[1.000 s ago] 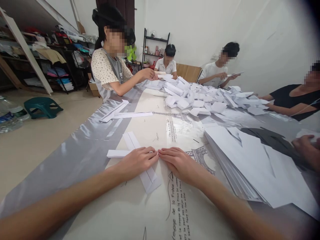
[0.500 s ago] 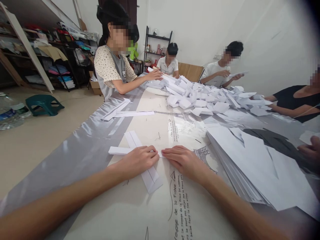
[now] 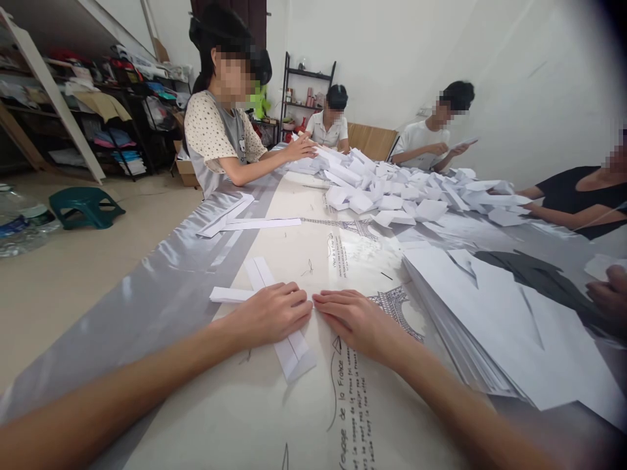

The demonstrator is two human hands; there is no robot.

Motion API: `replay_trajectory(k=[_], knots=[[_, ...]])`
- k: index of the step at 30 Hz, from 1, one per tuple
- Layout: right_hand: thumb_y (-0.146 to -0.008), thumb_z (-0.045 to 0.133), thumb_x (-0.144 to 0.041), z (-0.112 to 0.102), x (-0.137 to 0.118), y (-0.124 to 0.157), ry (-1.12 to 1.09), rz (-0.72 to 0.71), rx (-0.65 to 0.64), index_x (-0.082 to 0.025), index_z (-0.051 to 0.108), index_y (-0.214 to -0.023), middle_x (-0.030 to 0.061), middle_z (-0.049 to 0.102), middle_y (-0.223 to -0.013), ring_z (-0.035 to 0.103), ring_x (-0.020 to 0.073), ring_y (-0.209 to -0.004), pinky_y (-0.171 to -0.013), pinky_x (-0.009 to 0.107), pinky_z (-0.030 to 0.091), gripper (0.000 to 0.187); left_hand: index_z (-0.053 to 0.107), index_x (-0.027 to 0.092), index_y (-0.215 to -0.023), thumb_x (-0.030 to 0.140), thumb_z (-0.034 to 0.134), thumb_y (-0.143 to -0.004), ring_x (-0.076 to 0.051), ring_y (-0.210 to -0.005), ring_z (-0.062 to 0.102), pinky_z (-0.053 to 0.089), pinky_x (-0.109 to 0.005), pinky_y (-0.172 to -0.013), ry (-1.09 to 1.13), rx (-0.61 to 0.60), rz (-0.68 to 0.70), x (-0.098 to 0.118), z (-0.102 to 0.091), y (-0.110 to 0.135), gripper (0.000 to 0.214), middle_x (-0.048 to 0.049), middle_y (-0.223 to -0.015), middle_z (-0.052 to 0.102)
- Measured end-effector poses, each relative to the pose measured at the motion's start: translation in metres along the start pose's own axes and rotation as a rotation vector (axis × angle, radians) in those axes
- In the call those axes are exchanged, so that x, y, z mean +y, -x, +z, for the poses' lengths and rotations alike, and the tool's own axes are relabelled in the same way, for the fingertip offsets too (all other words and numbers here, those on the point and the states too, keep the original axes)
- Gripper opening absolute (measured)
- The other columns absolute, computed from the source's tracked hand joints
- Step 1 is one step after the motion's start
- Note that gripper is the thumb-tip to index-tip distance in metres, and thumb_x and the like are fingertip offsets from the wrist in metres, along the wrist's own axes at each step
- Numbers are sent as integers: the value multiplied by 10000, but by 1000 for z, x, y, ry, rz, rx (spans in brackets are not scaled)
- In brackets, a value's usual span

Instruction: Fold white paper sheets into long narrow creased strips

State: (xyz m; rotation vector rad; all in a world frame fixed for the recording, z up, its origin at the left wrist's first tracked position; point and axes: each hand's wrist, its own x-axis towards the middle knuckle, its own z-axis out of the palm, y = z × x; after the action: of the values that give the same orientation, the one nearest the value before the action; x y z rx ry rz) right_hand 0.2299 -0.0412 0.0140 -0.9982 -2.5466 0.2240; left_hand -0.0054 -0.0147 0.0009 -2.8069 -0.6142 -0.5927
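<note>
Two folded white paper strips lie crossed on the printed tablecloth (image 3: 235, 424) in front of me. The slanting strip (image 3: 296, 359) passes under my left hand (image 3: 281, 312). The other, a sideways paper strip (image 3: 229, 296), shows its left end, while its right end is mostly hidden between my fingertips. My left hand is closed, its curled fingers pressing on the sideways strip near that right end. Facing it, my right hand (image 3: 350, 314) has its fingers held together, with the tips pinching down at the same end. The fingertips of both hands almost meet.
A stack of white paper (image 3: 509, 320) stands to the right. Beyond it spreads a big heap of folded paper pieces (image 3: 386, 186). More folded strips (image 3: 262, 224) lie farther off at left. Several people sit around the table; a green stool (image 3: 85, 205) is on the floor.
My fingertips have drawn slightly closer together at the strip's right end, covering more of it. My right hand has shifted a little left. The crossed strips look almost the same.
</note>
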Motion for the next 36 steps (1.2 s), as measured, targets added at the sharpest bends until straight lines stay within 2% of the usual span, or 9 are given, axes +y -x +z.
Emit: replay_trajectory(k=[8,16,20,25,32,36], knots=[[-1019,465,-132,1,0,1,7,-2,-14,-169,658,-1305,59,690,-1315,627,260,-1249,-1048,483,520,347,647,136,-1007,193,444,-1050,-203,-873,593,519,-343,-798,58,-16,18,-2,-4,-2,215,-68,-897,656],[-1016,481,-126,0,8,1,-17,-33,7,-196,685,-1263,38,714,-1278,641,227,-1229,-1051,445,519,328,665,126,-1068,199,451,-1049,-202,-876,596,522,-345,-799,38,9,40,-4,0,0,227,-69,-889,660],[-1007,500,-129,-1,12,2,-27,-41,20,-235,707,-1240,15,731,-1243,656,220,-1206,-1035,435,534,329,665,114,-1061,195,456,-1046,-199,-867,593,516,-339,-789,29,12,42,-4,1,1,225,-69,-892,658],[-1006,514,-152,-4,12,4,-31,-26,17,-230,708,-1241,8,746,-1213,674,208,-1174,-1016,416,543,315,668,122,-1020,188,459,-1041,-196,-849,592,506,-335,-786,34,13,32,-4,0,1,220,-62,-866,653],[-1005,529,-178,-2,12,4,-33,-14,15,-269,705,-1254,4,762,-1168,678,219,-1157,-998,437,552,318,672,122,-989,187,469,-1031,-199,-829,585,500,-335,-781,10,10,28,-3,0,2,217,-61,-842,643],[-1006,521,-167,-2,9,4,-43,-8,23,-268,706,-1255,12,755,-1185,676,221,-1157,-996,438,561,326,675,157,-1005,201,478,-1037,-188,-847,583,493,-315,-788,68,48,1,-6,2,3,204,-51,-871,650]])
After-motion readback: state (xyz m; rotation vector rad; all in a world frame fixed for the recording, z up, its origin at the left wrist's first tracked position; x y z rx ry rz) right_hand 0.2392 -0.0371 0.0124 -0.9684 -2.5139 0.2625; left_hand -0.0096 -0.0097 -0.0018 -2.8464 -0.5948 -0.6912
